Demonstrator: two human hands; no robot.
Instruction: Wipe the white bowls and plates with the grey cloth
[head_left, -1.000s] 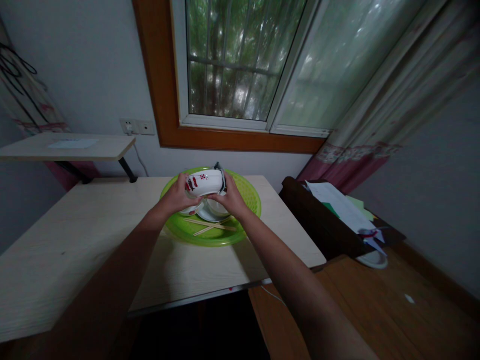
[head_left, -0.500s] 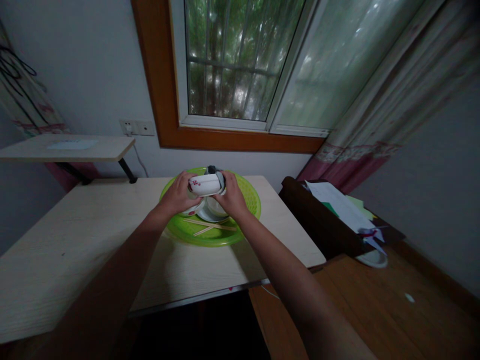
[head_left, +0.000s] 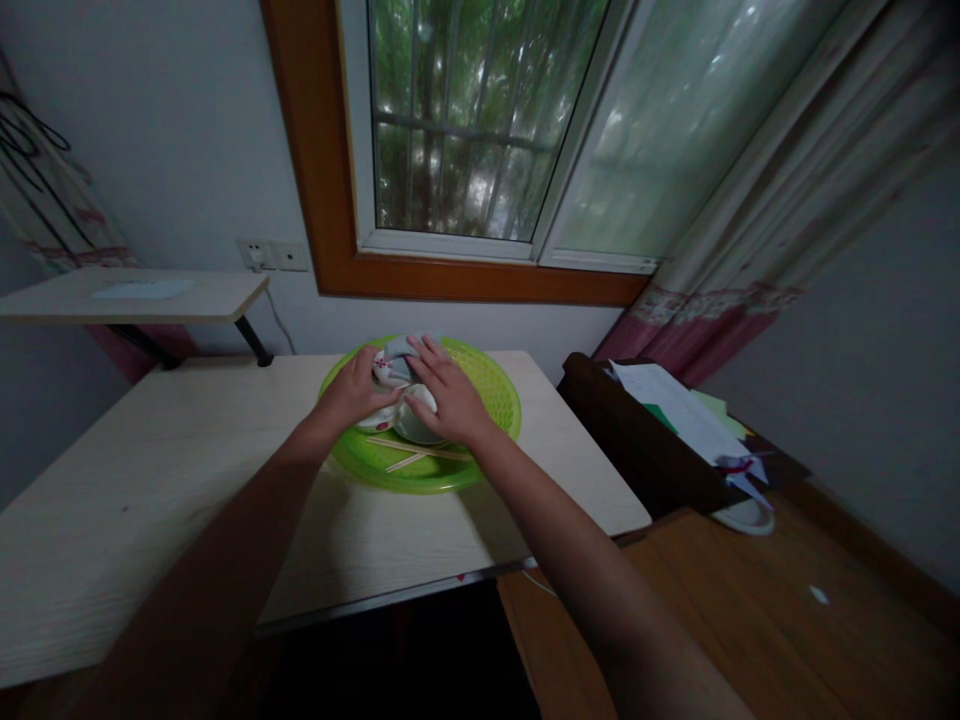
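Observation:
Over the green plastic basket (head_left: 499, 395), my left hand (head_left: 354, 390) grips a white bowl (head_left: 384, 373) with a small red flower pattern by its left side. My right hand (head_left: 450, 398) presses a grey cloth (head_left: 401, 358) against the bowl, its fingers bent over the cloth. Part of the bowl is hidden by the cloth and fingers. Beneath the hands, another white dish with a red mark (head_left: 382, 424) and a pale round dish (head_left: 411, 425) sit in the basket. Light wooden chopsticks (head_left: 412, 452) lie crossed at the basket's near side.
The basket stands on a pale wooden table (head_left: 187, 440). A small raised shelf (head_left: 225, 295) rises at the back left, near a wall socket (head_left: 274, 255). Right of the table, a dark brown piece of furniture (head_left: 622, 430) has papers (head_left: 682, 400) beside it. A window (head_left: 465, 120) is behind.
The bowl has tilted and turned in my left hand. My right hand has moved from the bowl's right side onto its top with the grey cloth, fingers now stretched across it.

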